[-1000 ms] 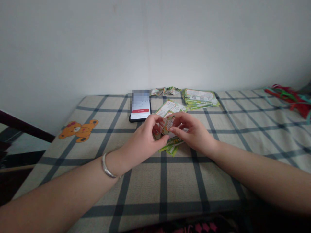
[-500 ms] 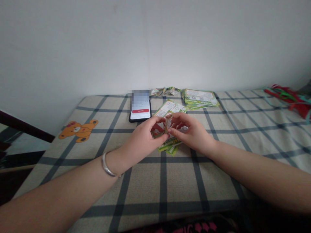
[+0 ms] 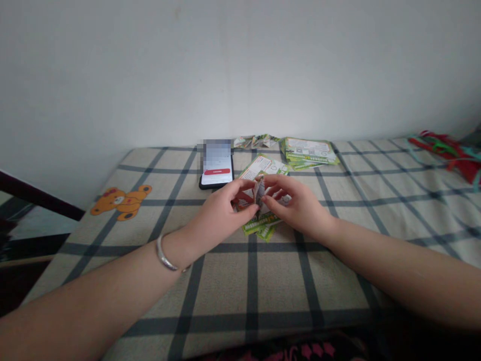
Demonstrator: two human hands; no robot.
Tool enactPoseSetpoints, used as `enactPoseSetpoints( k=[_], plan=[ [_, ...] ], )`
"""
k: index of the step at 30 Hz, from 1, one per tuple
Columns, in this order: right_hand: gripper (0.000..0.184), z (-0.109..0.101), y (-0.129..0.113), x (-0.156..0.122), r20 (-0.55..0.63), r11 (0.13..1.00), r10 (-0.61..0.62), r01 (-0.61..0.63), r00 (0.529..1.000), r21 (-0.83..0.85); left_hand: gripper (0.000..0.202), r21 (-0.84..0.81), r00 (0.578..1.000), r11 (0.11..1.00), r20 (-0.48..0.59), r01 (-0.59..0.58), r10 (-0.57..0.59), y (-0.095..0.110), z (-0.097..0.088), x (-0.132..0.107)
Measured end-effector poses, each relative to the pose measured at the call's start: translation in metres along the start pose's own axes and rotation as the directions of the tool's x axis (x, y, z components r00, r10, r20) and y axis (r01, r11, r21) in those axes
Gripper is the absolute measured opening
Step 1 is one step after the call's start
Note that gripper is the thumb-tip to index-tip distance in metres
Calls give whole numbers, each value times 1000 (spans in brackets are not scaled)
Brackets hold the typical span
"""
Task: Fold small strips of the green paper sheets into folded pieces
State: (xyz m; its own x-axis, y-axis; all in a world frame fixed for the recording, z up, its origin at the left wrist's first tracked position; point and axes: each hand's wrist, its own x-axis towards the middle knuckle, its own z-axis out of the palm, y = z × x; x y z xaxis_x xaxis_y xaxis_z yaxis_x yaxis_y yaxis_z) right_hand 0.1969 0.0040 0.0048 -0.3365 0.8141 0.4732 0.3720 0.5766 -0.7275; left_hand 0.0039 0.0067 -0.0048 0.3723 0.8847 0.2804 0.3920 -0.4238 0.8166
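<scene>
Between my two hands a small folded piece of printed paper (image 3: pixel 259 193) stands upright, its folds slightly spread. My left hand (image 3: pixel 235 203) pinches its left side between thumb and fingers. On the other side my right hand (image 3: pixel 291 198) grips it with the thumb in front and the fingers behind, partly hidden. Beneath both hands lie several green-and-white printed leaflets (image 3: pixel 265 164), fanned out on the checked tablecloth. A silver bangle (image 3: pixel 164 254) circles my left wrist.
A phone (image 3: pixel 217 170) with a lit screen lies left of the leaflets. Folded paper pieces (image 3: pixel 259 141) sit by the wall, beside a leaflet stack (image 3: pixel 310 150). A bear sticker (image 3: pixel 122 201) is at left, a red and green fabric bundle (image 3: pixel 451 153) at far right.
The folded paper has turned and opened a little between my fingers, showing more of its pale printed face. Both hands stay in nearly the same place.
</scene>
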Motion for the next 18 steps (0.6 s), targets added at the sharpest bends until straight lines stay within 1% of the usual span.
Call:
enactPoseSetpoints(
  k=[4,6,8,11,14,18],
  plan=[
    [37,-2,2,-1,33,996,-55,58,998,-66,42,54,999,997,-8,-48,48,2,-2,1],
    [39,-3,2,-2,55,994,-62,66,997,-82,44,91,997,993,-3,-72,73,3,-3,0],
    [38,-4,3,-2,59,993,-49,55,997,-102,44,121,997,989,3,-82,82,4,-4,0],
    [33,-4,5,-2,34,990,-15,20,999,-136,42,171,995,980,5,-99,100,3,-6,1],
    [30,-5,7,-2,22,989,2,1,1000,-145,41,239,988,960,1,-148,152,2,-7,1],
    [33,-6,8,-2,54,987,12,-3,998,-162,39,340,972,911,41,-233,233,1,-9,3]
  ],
)
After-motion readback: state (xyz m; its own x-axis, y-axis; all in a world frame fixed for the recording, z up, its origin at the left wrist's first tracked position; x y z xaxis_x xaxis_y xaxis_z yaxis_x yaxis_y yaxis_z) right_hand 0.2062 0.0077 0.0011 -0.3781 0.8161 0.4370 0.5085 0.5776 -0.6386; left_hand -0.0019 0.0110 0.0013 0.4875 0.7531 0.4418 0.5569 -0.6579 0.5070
